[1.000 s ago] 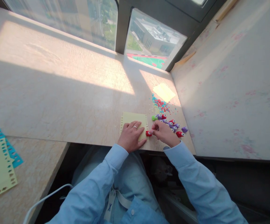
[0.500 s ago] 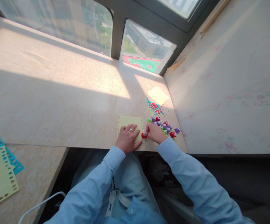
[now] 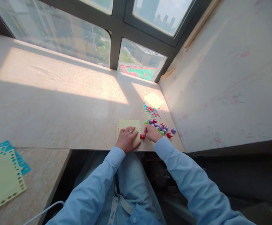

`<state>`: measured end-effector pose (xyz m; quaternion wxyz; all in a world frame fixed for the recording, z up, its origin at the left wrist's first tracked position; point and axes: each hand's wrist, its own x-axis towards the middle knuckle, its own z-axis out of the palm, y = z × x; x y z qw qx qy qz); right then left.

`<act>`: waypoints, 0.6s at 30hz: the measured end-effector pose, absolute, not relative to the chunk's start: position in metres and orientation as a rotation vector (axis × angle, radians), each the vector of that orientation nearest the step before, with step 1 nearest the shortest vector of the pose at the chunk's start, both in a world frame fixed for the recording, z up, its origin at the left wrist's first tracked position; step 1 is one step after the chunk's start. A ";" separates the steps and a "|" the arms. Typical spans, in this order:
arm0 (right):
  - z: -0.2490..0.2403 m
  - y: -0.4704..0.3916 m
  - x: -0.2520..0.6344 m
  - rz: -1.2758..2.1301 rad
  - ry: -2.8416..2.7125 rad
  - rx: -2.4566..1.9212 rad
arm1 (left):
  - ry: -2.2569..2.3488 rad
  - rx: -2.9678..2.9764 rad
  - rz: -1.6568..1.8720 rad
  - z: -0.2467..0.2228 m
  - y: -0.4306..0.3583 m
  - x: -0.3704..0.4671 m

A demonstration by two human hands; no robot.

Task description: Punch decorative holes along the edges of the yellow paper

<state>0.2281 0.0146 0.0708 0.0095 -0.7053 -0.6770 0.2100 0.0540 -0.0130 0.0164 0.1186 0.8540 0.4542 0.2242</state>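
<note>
A pale yellow sheet of paper [image 3: 128,122] with small punched holes along its side edges lies near the front edge of the tabletop. My left hand [image 3: 127,140], a ring on one finger, rests flat on it with the fingers apart. At the sheet's right edge sits a red craft punch [image 3: 142,136]. My right hand [image 3: 151,133] is closed, its thumb pressing on that punch. Just beyond my right hand stand several more craft punches [image 3: 163,127] in purple, green and red, partly hidden by it.
Small red and blue punched paper bits [image 3: 151,111] are scattered behind the punches, near another yellow sheet [image 3: 154,100] in sunlight. At the lower left, punched yellow paper [image 3: 3,178] overlaps blue paper [image 3: 24,164]. A wall [image 3: 220,93] bounds the right side; windows [image 3: 136,59] stand behind.
My view has tilted up, showing more of the window. Both hands keep their places on the sheet and the red punch.
</note>
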 end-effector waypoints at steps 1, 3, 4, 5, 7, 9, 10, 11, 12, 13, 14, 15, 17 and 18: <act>0.070 0.014 0.229 0.659 -2.095 -2.196 | 1.328 2.497 0.660 0.016 -0.013 0.054; 0.070 0.012 0.231 0.667 -2.061 -2.182 | 1.325 2.497 0.676 0.016 -0.013 0.054; 0.070 0.011 0.232 0.670 -2.047 -2.173 | 1.324 2.498 0.683 0.016 -0.013 0.054; 0.070 0.010 0.233 0.672 -2.036 -2.164 | 1.323 2.500 0.687 0.016 -0.013 0.054; 0.071 0.009 0.234 0.677 -2.016 -2.142 | 1.325 2.502 0.690 0.016 -0.014 0.054; 0.072 0.008 0.235 0.701 -1.992 -2.114 | 1.328 2.498 0.687 0.016 -0.014 0.053; 0.073 0.008 0.236 0.717 -1.978 -2.103 | 1.328 2.496 0.686 0.016 -0.014 0.053; 0.074 0.007 0.237 0.734 -1.962 -2.094 | 1.327 2.496 0.686 0.016 -0.014 0.053; 0.074 0.006 0.238 0.750 -1.948 -2.087 | 1.326 2.498 0.686 0.016 -0.014 0.053; 0.075 0.006 0.240 0.761 -1.938 -2.081 | 1.326 2.501 0.686 0.015 -0.014 0.053; 0.076 0.005 0.242 0.769 -1.929 -2.075 | 1.325 2.506 0.685 0.015 -0.013 0.053; 0.077 0.003 0.244 0.774 -1.923 -2.069 | 1.325 2.509 0.683 0.015 -0.013 0.053; 0.079 0.001 0.246 0.772 -1.921 -2.060 | 1.324 2.511 0.679 0.015 -0.013 0.053; 0.079 -0.001 0.247 0.758 -1.926 -2.058 | 1.323 2.509 0.676 0.015 -0.013 0.053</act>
